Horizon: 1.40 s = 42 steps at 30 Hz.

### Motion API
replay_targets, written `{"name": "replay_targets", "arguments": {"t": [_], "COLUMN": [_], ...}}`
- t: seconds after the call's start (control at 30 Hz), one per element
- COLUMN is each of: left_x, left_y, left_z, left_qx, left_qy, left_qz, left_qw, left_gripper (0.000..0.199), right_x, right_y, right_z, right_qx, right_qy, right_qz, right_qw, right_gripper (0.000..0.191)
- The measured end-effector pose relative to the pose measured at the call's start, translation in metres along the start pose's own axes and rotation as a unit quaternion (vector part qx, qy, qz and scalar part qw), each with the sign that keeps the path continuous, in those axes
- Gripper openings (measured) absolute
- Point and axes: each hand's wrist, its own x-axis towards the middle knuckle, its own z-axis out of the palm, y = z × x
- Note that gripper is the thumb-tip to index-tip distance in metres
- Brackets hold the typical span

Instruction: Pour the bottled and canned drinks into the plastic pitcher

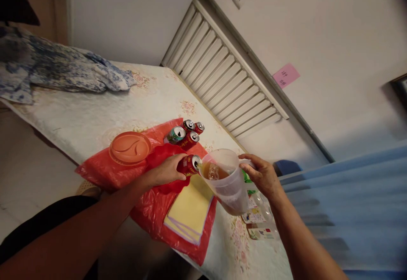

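My left hand [171,170] is wrapped round a red drink can [187,165], tipped so its opening meets the rim of a clear plastic pitcher [230,187]. Yellowish liquid runs from the can into the pitcher, where brown liquid with some foam shows. The pitcher's handle is gripped by my right hand [261,170], and the pitcher leans toward the can. Below my left hand lies a red scalloped dish [160,154], partly hidden by the hand. A folded yellow cloth [187,208] rests on the red plastic sheet [148,210] beside the pitcher.
Several opened cans [191,137] stand behind the dish. An orange round lid [130,148] lies at the left. Clear plastic bottles [259,216] sit right of the pitcher. A blue-patterned cloth [73,68] covers the table's far left; a white radiator [225,72] runs along the wall.
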Motion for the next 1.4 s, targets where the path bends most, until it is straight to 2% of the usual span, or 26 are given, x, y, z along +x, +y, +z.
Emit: {"name": "replay_targets", "arguments": {"t": [0.93,1.4], "left_x": [0.002,0.003], "left_y": [-0.006,-0.010], "left_z": [0.000,-0.001], "left_qx": [0.007,0.001], "left_qy": [-0.012,-0.009], "left_qz": [-0.005,0.000], "left_qw": [1.000,1.000], "left_gripper": [0.051,0.048], "right_x": [0.002,0.005], "right_y": [-0.003,0.001], "right_z": [0.002,0.001], "right_qx": [0.009,-0.018], "right_qy": [-0.014,-0.018], "right_qz": [0.004,-0.019], "right_qw": [1.000,0.999], "right_gripper": [0.043,0.039]}}
